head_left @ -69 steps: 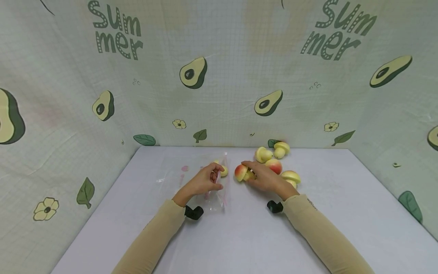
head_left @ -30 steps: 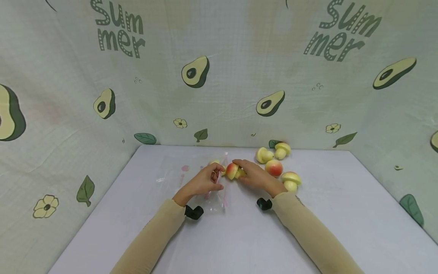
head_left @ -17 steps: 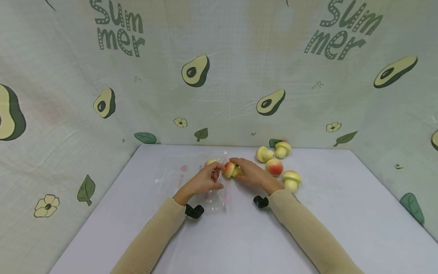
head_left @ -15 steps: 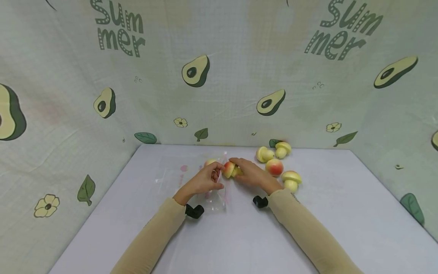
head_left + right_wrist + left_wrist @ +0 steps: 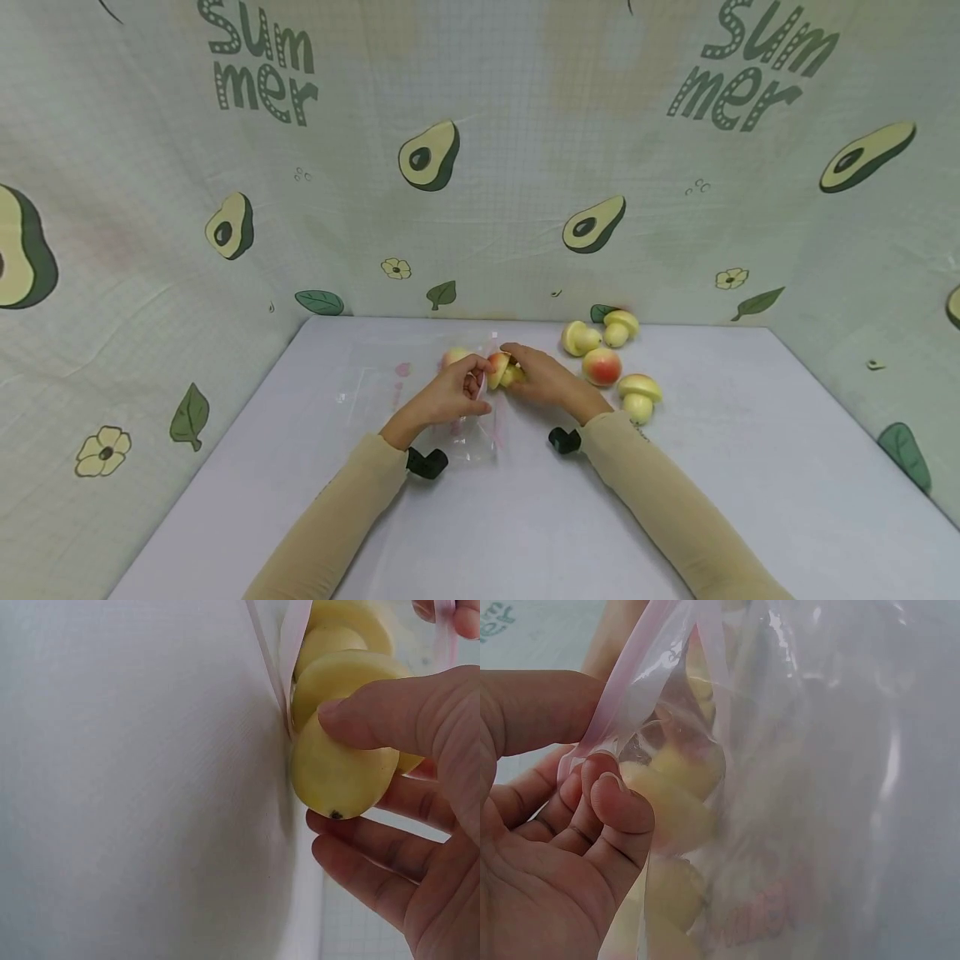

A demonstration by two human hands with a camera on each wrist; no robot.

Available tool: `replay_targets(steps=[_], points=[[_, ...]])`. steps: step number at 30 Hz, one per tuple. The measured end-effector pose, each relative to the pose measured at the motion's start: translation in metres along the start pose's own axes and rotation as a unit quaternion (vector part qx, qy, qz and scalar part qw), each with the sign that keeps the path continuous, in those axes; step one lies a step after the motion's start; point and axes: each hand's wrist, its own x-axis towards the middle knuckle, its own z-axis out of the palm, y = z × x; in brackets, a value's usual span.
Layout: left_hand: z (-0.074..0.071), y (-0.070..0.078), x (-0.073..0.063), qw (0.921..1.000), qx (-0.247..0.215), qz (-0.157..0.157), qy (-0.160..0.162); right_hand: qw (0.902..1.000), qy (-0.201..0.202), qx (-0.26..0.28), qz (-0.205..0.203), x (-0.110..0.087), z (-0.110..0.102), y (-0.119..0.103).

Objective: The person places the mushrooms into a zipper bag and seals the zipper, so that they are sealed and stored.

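My left hand pinches the pink-edged mouth of a clear plastic zip bag, which lies flat on the table. In the left wrist view the thumb and curled fingers hold the bag's rim apart. My right hand grips a toy mushroom with a red-and-yellow cap, right at the bag's opening. In the right wrist view my thumb lies on its pale yellow stem, fingers beneath. Another mushroom is inside the bag, partly hidden behind my left hand.
Right of my hands, several more mushrooms stand or lie on the white table: two at the back edge, one pale and one beside it, a red-capped one, and a yellow one nearer. A patterned cloth rises behind.
My right hand has carried the mushroom leftward to the bag's mouth. The mushroom inside has shifted left, deeper into the bag. My left hand keeps its hold on the rim.
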Motion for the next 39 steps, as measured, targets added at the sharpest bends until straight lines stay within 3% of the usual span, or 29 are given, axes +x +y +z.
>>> replay_targets(steps=[10, 28, 39], points=[[0.002, -0.006, 0.001, 0.9999, 0.006, -0.003, 0.012, 0.9985, 0.041, 0.036, 0.005, 0.002, 0.004, 0.005], [0.001, -0.007, 0.002, 0.9998, 0.013, -0.006, 0.015, 0.9982, 0.034, 0.05, 0.004, 0.01, 0.009, 0.006], [0.001, -0.004, 0.001, 0.9996, 0.016, -0.01, 0.019, 0.9937, 0.027, 0.101, 0.043, 0.012, 0.01, 0.005]])
